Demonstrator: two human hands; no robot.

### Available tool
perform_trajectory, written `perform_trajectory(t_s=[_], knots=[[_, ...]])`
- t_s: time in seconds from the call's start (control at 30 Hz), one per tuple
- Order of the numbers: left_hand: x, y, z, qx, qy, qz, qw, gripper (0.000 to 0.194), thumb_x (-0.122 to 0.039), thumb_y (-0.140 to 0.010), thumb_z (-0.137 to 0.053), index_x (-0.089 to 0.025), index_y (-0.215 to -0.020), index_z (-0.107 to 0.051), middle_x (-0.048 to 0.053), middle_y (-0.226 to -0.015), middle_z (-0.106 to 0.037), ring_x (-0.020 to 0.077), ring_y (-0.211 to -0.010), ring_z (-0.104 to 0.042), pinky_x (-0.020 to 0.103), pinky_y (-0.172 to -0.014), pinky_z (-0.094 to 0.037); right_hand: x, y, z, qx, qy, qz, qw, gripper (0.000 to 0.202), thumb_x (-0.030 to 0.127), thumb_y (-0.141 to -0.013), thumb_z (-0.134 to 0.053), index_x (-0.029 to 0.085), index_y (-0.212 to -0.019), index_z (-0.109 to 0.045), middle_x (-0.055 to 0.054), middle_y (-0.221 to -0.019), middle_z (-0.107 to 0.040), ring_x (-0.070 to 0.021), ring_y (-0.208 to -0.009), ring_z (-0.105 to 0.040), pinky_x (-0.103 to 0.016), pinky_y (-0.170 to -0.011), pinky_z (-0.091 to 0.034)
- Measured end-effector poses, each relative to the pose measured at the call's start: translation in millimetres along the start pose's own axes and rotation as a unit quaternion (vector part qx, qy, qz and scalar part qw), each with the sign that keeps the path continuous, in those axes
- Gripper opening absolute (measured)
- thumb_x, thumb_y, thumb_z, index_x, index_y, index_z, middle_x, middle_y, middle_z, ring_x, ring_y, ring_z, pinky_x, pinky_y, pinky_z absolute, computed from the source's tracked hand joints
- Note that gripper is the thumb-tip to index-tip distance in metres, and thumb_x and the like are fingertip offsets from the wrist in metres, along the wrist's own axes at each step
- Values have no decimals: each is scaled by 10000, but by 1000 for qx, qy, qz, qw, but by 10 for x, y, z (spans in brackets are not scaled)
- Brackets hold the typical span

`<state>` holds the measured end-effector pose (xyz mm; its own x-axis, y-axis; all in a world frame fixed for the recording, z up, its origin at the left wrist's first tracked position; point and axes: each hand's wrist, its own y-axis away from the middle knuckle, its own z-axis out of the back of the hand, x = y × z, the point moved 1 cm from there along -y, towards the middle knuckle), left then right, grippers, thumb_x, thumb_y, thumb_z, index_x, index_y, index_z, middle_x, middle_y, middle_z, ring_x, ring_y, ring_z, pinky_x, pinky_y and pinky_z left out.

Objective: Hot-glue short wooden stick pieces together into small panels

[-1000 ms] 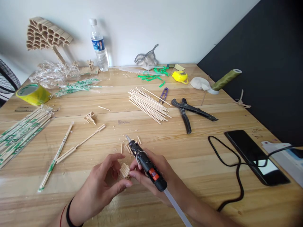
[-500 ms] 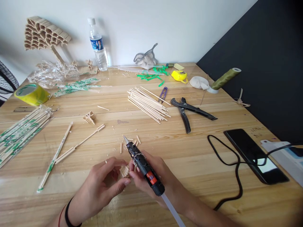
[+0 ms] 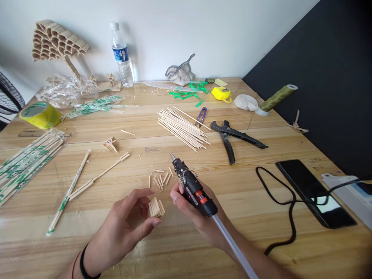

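Note:
A small bundle of short wooden sticks (image 3: pixel 156 207) is pinched between the thumb and fingers of my left hand (image 3: pixel 124 221). My right hand (image 3: pixel 203 213) grips a black glue gun (image 3: pixel 192 186), whose metal tip points up and to the left, apart from the bundle. A clear glue stick (image 3: pixel 234 248) runs out of its rear end. Several short cut sticks (image 3: pixel 161 180) lie on the table just beyond my hands. A small stick piece (image 3: pixel 111 144) and a long jointed stick (image 3: pixel 100 175) lie farther left.
Long sticks (image 3: pixel 183 130), purple snips (image 3: pixel 201 116) and a black cutter (image 3: pixel 232 135) lie mid-table. At right are a phone (image 3: pixel 315 193) and black cable (image 3: pixel 293 217). Wrapped chopsticks (image 3: pixel 31 162), yellow tape (image 3: pixel 40 115) and a bottle (image 3: pixel 122 58) stand or lie leftward.
My right hand and the glue gun have moved right, away from the bundle. More of the bundle and the short sticks beyond it now shows. My left hand keeps its hold.

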<state>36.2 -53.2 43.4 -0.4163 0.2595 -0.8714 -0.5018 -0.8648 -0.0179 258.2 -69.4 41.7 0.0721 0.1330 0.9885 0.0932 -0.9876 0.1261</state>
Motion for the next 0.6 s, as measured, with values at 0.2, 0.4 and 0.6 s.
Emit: perform_trajectory(t_s=[0.2, 0.4, 0.6], knots=[[-20, -42, 24, -9, -12, -42, 999, 250, -286, -941, -780, -265, -1163, -667, -26, -854, -710, 147, -744, -674, 224, -714, -545, 30, -17, -25, 34, 34, 17, 999, 216, 357, -940, -745, 245, -942, -561, -33, -997, -702, -139, -676, -551, -281, -667, -499], [-9, -60, 24, -3, -2, -69, 998, 274, -280, -958, -772, -282, -1210, -665, -11, -922, -706, 155, -794, -663, 233, -741, -525, 65, 9, -20, 94, 44, 4, 995, 322, 338, -892, -830, 248, -1158, -672, 23, -825, -625, -149, -666, -579, -278, -637, -498], [-1, -61, 30, 6, 9, -65, 998, 290, -268, -949, -778, -278, -1212, -656, -10, -931, -696, 161, -821, -657, 247, -761, -520, 113, 0, -27, 108, 43, 10, 993, 291, 276, -907, -814, 252, -1156, -665, 29, -789, -636, -157, -668, -595, -290, -659, -497]])
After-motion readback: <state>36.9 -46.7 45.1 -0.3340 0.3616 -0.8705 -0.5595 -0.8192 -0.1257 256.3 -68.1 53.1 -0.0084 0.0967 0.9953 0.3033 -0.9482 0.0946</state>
